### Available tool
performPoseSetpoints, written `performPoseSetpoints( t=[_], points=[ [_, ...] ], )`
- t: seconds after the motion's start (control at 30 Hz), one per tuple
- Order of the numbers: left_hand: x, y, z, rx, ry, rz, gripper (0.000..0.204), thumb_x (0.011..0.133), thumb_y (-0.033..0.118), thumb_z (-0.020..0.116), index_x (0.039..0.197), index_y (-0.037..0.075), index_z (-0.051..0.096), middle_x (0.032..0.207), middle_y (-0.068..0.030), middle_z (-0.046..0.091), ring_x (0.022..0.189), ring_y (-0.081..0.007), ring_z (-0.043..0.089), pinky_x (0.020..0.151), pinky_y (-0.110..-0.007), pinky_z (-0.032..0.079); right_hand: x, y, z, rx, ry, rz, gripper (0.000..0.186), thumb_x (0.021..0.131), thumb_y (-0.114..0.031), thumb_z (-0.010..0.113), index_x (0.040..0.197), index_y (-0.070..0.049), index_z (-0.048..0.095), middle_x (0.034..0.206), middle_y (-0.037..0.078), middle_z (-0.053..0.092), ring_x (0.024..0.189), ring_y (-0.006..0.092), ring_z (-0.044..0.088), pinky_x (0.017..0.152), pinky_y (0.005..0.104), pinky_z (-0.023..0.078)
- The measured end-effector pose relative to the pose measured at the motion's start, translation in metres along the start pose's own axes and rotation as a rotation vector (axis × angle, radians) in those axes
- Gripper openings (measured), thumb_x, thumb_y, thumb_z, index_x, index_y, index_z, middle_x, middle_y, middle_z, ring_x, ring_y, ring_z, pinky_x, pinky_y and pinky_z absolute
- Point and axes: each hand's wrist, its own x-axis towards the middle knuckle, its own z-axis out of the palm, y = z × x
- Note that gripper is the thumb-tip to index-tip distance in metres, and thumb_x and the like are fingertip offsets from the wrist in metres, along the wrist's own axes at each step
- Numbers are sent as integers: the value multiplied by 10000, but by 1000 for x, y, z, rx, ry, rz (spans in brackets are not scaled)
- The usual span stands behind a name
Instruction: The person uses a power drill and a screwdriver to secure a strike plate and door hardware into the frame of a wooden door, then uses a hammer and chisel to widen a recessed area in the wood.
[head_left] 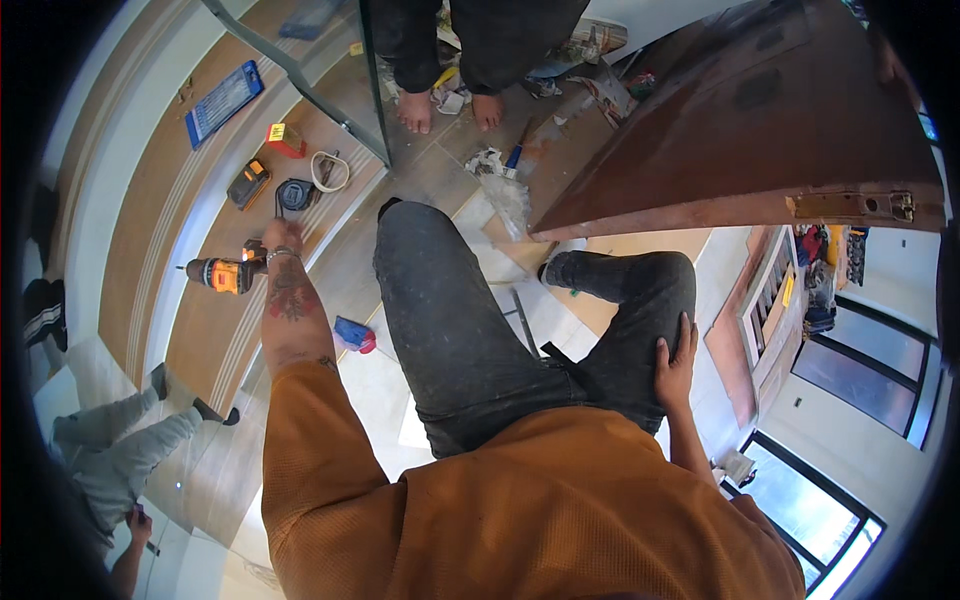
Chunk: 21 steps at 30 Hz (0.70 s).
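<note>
My left hand (282, 235) reaches out over the wooden step, fingers curled in. A thin dark piece shows at its fingertips, but what it grips is hard to make out. Next to the wrist is an orange and black cordless drill (222, 275), its chuck pointing left. Just beyond the hand are a black tape measure (294, 195) and a white looped strap or cable (330, 172). A dark battery pack (248, 184) and a small red box (286, 140) lie farther off. My right hand (678, 360) rests on my right leg, empty, its fingers apart.
A blue case (224, 104) lies on a higher step. A glass panel edge (370, 90) stands beside the steps. Another person's bare feet (450, 112) are ahead, among scraps. A brown door (720, 130) leans in at right. Another person (125, 450) shows lower left.
</note>
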Motion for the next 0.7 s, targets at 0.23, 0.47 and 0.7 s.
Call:
performPoseSetpoints(
  t=[0.23, 0.47, 0.7],
  points=[
    [-38, -3, -62, -1222, 287, -578, 294, 871, 146, 688, 1124, 12, 625, 1127, -171, 641, 992, -329, 636, 854, -512, 529, -21, -23, 5, 80, 17, -44, 668, 919, -195, 617, 1533, -80, 380, 1615, 247, 257, 1498, 422, 232, 1229, 480, 181],
    [-173, 135, -97, -1394, 63, -251, 240, 953, 194, 589, 1147, 52, 598, 1080, -80, 576, 1067, -259, 584, 866, -451, 546, 2, -11, -23, 33, 121, -17, 697, 901, -228, 673, 1539, -155, 402, 1582, 269, 310, 1488, 416, 269, 1216, 495, 219],
    [-443, 416, -177, -1124, -142, -216, 614, 1011, 286, 552, 1523, -2, 373, 1531, -233, 418, 1382, -364, 461, 1109, -454, 408, 47, 80, -82, 42, 82, -10, 789, 866, -405, 703, 1553, -196, 377, 1549, 309, 333, 1418, 463, 372, 1156, 487, 346]
  ],
)
